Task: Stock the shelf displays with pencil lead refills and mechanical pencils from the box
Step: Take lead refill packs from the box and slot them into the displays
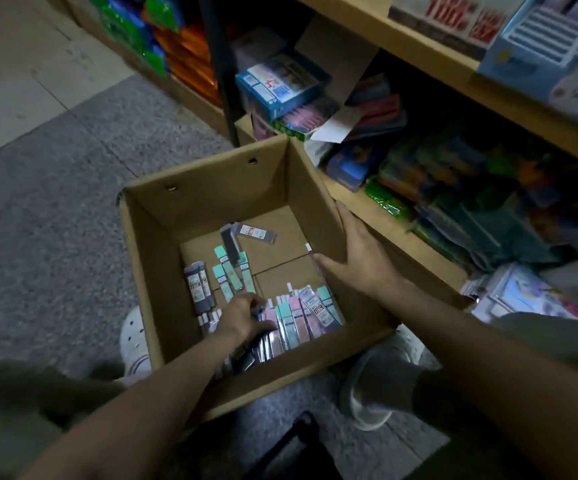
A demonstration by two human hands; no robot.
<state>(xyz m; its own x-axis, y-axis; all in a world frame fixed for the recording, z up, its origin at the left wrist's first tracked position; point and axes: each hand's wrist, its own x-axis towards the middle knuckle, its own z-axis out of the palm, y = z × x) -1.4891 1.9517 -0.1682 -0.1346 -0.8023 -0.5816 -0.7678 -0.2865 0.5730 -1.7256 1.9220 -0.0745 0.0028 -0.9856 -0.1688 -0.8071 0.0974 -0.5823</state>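
Head view: an open cardboard box is seen on the grey floor, pressed close against the lower wooden shelf on its far right side; open floor is left beyond the box's left wall. The left hand is lowered inside the box near its front wall, fingers curled onto a dark packet among the pencil lead refill packs; whether the packet is actually lifted cannot be told. A row of pink, mint and grey packs is stood just right of that hand, along the front-right corner. A grey bundle lies just left of the hand, near the left wall. Mint packs lie just beyond the fingertips, and two grey packs further out toward the back wall. Bare cardboard bottom is left between the back packs and the right wall.

The right hand is laid over the box's right rim, fingers extended down the outside and thumb inside, clasping the wall. A thin clear-barrelled mechanical pencil leans against the inner right wall, touching the thumb.

Beyond the right hand the shelf is crowded with coloured stationery packs; little free room is seen there. White shoes are placed at the box's front corners.
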